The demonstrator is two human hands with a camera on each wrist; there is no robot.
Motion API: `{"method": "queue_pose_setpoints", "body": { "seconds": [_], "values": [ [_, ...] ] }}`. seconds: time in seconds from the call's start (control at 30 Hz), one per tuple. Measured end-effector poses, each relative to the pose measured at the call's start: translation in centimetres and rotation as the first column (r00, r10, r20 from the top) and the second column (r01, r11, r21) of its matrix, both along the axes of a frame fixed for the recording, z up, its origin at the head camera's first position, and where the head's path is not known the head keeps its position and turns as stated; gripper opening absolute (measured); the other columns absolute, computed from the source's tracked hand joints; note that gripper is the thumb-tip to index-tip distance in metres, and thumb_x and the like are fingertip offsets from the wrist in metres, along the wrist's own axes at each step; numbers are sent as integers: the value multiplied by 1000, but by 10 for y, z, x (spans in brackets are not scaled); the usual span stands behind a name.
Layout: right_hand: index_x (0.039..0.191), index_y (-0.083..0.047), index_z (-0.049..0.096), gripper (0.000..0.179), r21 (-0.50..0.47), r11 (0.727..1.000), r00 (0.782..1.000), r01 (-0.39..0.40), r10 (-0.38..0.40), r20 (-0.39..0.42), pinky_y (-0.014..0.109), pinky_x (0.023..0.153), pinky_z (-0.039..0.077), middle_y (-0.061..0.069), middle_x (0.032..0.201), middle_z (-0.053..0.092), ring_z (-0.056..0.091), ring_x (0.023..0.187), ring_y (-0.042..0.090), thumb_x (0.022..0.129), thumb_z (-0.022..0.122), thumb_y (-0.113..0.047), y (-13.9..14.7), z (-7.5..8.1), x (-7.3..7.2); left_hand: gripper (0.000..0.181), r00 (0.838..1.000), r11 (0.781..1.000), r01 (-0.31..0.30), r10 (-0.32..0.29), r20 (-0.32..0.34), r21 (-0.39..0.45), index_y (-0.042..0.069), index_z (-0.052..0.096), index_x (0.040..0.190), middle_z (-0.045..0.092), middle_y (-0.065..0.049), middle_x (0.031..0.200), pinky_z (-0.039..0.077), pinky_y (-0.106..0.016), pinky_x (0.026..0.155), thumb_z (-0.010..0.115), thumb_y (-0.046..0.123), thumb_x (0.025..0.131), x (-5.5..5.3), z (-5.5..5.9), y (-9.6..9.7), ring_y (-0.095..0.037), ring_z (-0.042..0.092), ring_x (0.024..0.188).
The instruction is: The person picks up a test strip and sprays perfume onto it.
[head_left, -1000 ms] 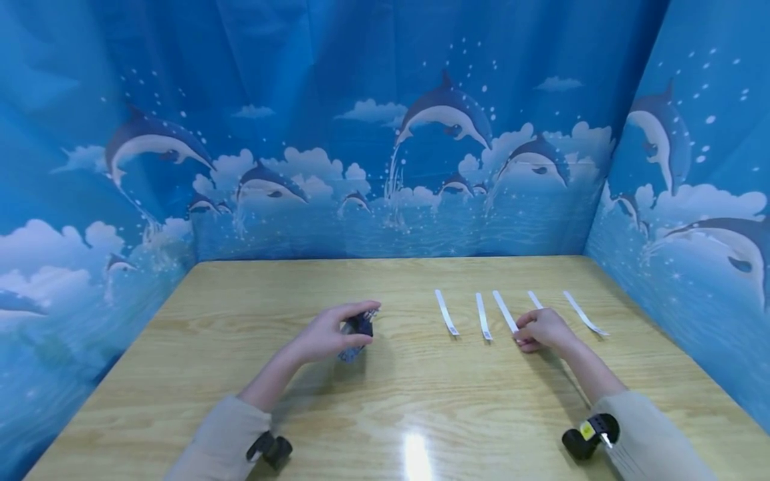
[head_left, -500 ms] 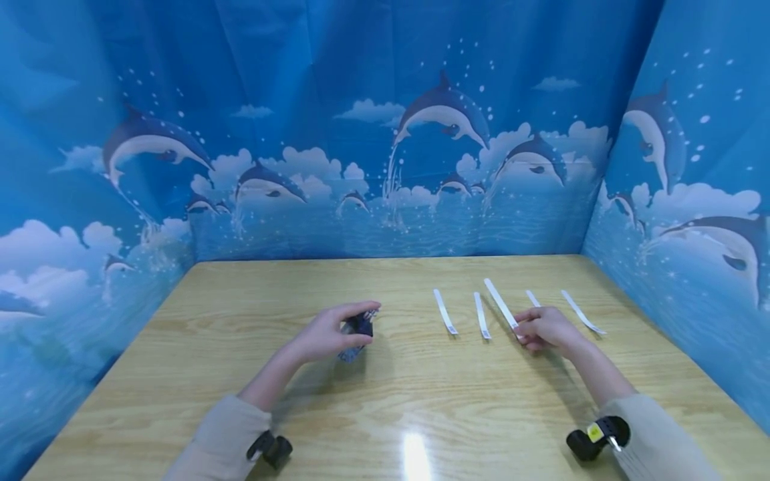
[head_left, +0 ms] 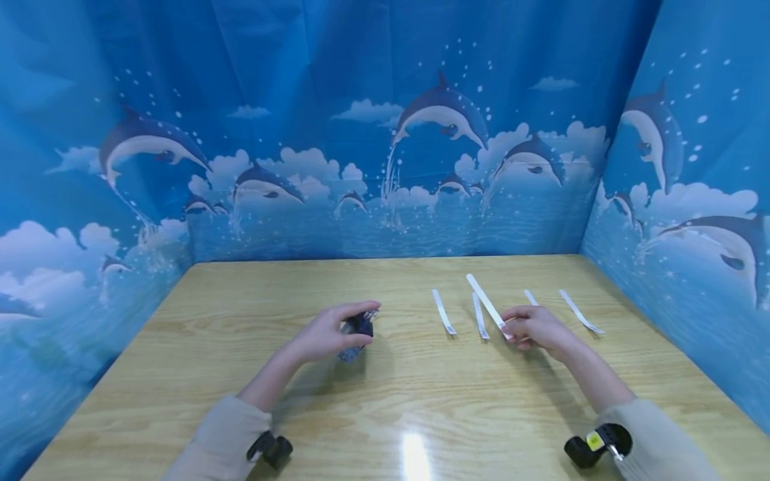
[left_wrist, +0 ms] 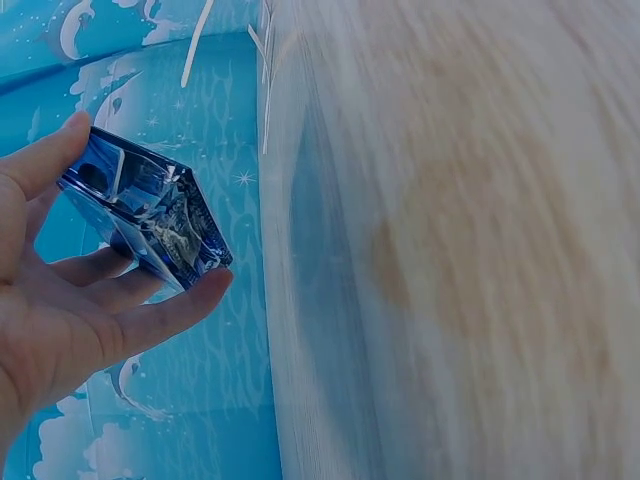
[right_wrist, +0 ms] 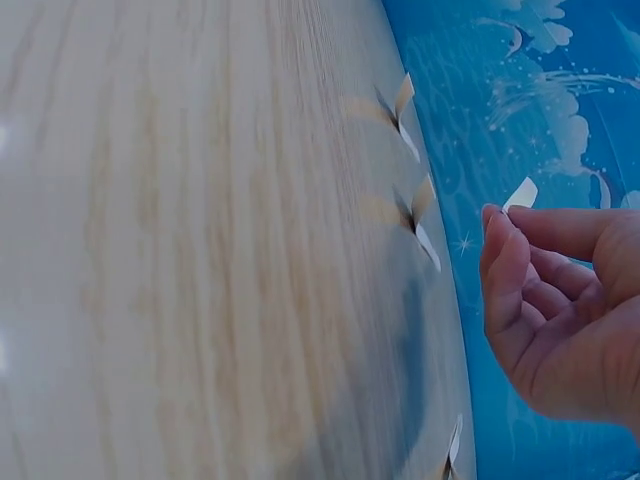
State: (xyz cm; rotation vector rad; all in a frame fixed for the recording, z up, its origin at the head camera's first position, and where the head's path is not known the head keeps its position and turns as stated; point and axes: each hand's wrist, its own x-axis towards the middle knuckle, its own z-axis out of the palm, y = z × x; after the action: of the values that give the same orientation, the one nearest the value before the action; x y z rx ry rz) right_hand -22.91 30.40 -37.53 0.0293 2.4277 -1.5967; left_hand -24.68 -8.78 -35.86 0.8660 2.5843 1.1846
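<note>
My left hand (head_left: 321, 334) grips a blue glass perfume bottle (left_wrist: 150, 205) with faceted sides, thumb on one side and fingers on the other. The bottle is held tilted above the table, left of its middle. On the right, my right hand (head_left: 537, 329) pinches one end of a white paper strip (head_left: 484, 299) between thumb and fingertips. The strip slants up and away to the left, over a second paper strip (head_left: 479, 317) lying on the table. In the right wrist view only a short end of the pinched strip (right_wrist: 522, 192) shows past the fingers.
More white paper strips lie in a loose row: one left strip (head_left: 444, 312), one strip partly behind the right hand (head_left: 531, 296), and one far-right strip (head_left: 580, 311). The wooden table (head_left: 373, 414) meets a dolphin-printed blue curtain (head_left: 337, 167) at its back edge.
My right hand has lifted the middle strip off the table and carried it left, its far end raised. The left hand with the perfume bottle stays in place.
</note>
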Motion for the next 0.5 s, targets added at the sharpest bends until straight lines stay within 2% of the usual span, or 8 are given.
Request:
{"method": "queue_pose_setpoints", "body": {
  "seconds": [0.23, 0.5],
  "values": [
    [110, 13, 51, 31, -20, 997, 997, -80, 80, -1, 25, 57, 50, 2, 78, 60, 59, 69, 12, 86, 57, -5, -13, 3, 3, 58, 1000, 1000, -3, 3, -20, -11, 33, 45, 137, 44, 2, 140, 38, -46, 98, 69, 31, 84, -1, -3, 3, -24, 42, 126],
    [105, 12, 55, 27, -15, 983, 983, -182, 182, -13, 26, 56, 50, 3, 76, 60, 58, 67, 13, 86, 59, -7, -28, 7, 9, 58, 1000, 1000, 16, -15, -23, 9, 30, 46, 137, 45, 1, 139, 39, -46, 98, 69, 31, 84, -1, -4, 7, -25, 44, 124]
  ]
}}
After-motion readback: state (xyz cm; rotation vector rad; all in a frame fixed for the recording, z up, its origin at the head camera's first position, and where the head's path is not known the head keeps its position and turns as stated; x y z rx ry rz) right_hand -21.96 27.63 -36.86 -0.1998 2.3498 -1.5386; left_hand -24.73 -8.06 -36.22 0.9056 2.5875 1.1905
